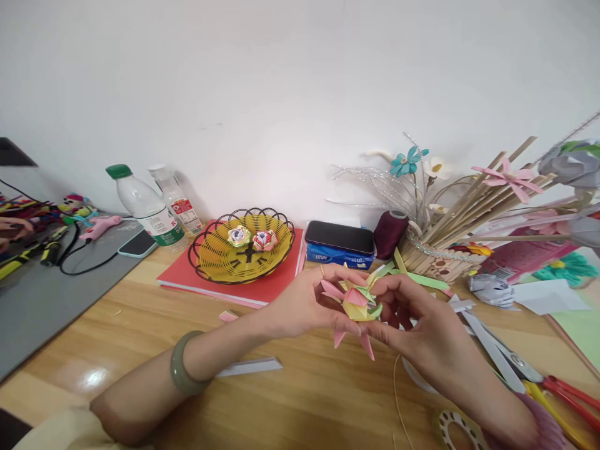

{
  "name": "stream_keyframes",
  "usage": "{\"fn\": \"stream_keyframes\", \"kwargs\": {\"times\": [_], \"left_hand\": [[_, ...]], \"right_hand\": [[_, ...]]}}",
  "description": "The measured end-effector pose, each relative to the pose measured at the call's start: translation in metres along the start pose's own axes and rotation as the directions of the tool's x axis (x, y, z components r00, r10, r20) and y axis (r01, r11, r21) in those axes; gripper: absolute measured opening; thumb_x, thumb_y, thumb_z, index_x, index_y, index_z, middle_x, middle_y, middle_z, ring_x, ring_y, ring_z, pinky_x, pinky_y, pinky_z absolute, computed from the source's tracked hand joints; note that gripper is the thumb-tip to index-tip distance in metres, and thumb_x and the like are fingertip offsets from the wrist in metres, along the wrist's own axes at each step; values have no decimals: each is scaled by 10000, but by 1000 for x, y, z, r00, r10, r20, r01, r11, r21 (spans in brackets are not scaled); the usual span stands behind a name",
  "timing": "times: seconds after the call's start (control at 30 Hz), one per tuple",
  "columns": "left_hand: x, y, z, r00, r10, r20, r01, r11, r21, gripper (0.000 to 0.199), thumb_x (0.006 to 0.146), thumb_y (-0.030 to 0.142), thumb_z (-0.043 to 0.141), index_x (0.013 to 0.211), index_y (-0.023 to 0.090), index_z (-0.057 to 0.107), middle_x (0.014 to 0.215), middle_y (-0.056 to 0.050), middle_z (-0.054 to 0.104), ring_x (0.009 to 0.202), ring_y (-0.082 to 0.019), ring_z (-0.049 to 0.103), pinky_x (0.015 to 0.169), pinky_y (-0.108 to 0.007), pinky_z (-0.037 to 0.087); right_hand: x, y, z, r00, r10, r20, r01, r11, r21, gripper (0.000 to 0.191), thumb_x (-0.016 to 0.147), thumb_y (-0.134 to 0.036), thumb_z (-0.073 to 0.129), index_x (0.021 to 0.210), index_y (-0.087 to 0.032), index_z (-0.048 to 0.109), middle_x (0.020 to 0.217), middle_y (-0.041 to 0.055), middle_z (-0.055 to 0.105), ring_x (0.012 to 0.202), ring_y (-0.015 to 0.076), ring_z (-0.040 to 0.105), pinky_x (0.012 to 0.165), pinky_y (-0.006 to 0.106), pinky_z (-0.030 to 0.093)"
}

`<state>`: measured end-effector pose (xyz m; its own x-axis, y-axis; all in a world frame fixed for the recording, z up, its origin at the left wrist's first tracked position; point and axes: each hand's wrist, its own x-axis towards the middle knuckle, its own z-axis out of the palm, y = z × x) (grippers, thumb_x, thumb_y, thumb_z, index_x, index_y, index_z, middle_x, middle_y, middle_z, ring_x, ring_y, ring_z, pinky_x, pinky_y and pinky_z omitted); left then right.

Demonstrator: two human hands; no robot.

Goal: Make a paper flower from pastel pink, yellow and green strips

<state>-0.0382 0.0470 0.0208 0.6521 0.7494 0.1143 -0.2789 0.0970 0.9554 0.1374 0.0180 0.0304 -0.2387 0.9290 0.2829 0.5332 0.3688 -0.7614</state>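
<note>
Between my two hands, above the wooden table [300,394], is a folded paper flower [355,306] with pink, yellow and green pointed petals. My left hand [323,300] grips it from the left, thumb below and fingers above. From the right, my right hand [412,312] pinches its green and yellow petals. Pink points stick out under the left thumb. Parts of the flower are hidden behind the fingers. Two finished paper flowers, one pale yellow [239,235] and one red [265,240], lie in a yellow woven basket [220,265] farther back.
The basket stands on red paper [182,275]. A phone [340,236] lies on a blue tissue pack [337,255], beside a maroon thread spool [391,232]. Scissors [529,372], tape [457,431] and paper strips are at right. Bottles [145,206] and a pink glue gun [100,226] are at left.
</note>
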Motion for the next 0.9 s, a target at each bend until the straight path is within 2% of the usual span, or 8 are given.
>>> {"fn": "stream_keyframes", "kwargs": {"times": [0.13, 0.27, 0.37, 0.43, 0.57, 0.73, 0.83, 0.9], "left_hand": [[-2, 4, -2, 1000, -6, 31, 6, 1000, -11, 420, 573, 99, 736, 954, 183, 581, 1171, -96, 544, 762, -145, 616, 529, -208, 484], [-3, 5, -8, 993, -16, 115, 19, 999, -33, 446, 582, 123, 742, 992, 205, 588, 1231, -100, 507, 805, -159, 616, 626, -266, 489], [-3, 7, -12, 986, -36, 166, 42, 999, -31, 486, 590, 133, 741, 1037, 236, 580, 1276, -89, 467, 906, -189, 599, 706, -308, 480], [-3, 7, -12, 989, -37, 145, 38, 999, -5, 458, 605, 122, 729, 1027, 232, 592, 1269, -83, 474, 973, -202, 574, 743, -308, 467], [-2, 5, -8, 998, 3, 55, -2, 1000, -12, 400, 586, 92, 734, 952, 206, 619, 1234, -78, 509, 983, -191, 568, 768, -289, 447], [-1, 2, -1, 997, 25, -75, -29, 999, -46, 332, 555, 100, 755, 855, 178, 636, 1175, -85, 556, 1052, -206, 536, 828, -295, 419], [-1, 0, 1, 992, 15, -126, -25, 997, -73, 310, 539, 119, 767, 816, 166, 636, 1151, -78, 572, 970, -186, 573, 768, -268, 433], [-1, 0, 1, 993, 2, -120, -10, 998, -68, 309, 562, 155, 761, 839, 172, 625, 1060, -62, 609, 791, -135, 610, 686, -246, 438]], "right_hand": [[1, -7, -2, 993, 77, 94, -92, 981, 169, 280, 659, -370, 673, 763, -223, 459, 628, -45, 503, 476, 93, 413, 427, 229, 362], [2, -13, -5, 989, 63, 134, -93, 969, 229, 287, 630, -351, 696, 725, -224, 457, 585, -54, 482, 489, 100, 433, 439, 231, 374], [2, -12, -6, 993, 54, 101, -73, 978, 193, 283, 654, -385, 672, 682, -223, 441, 576, -51, 477, 491, 106, 443, 438, 235, 374], [1, -11, -5, 997, 43, 64, -53, 986, 157, 274, 671, -394, 660, 693, -223, 446, 596, -46, 483, 501, 108, 452, 446, 238, 385], [-1, -8, -2, 999, 11, 32, -16, 990, 137, 244, 684, -363, 660, 735, -227, 464, 626, -44, 498, 504, 105, 474, 455, 235, 406], [-1, -5, -1, 1000, 14, -18, -11, 985, 170, 248, 674, -368, 664, 653, -226, 462, 551, -52, 465, 482, 108, 447, 434, 230, 384], [-1, -2, 0, 1000, 25, -12, -22, 980, 197, 261, 663, -387, 675, 644, -230, 468, 555, -49, 469, 495, 112, 450, 443, 233, 380], [-2, 0, 1, 1000, 16, -22, -11, 978, 207, 260, 650, -384, 691, 656, -234, 479, 563, -49, 481, 505, 115, 463, 457, 234, 386]]}}
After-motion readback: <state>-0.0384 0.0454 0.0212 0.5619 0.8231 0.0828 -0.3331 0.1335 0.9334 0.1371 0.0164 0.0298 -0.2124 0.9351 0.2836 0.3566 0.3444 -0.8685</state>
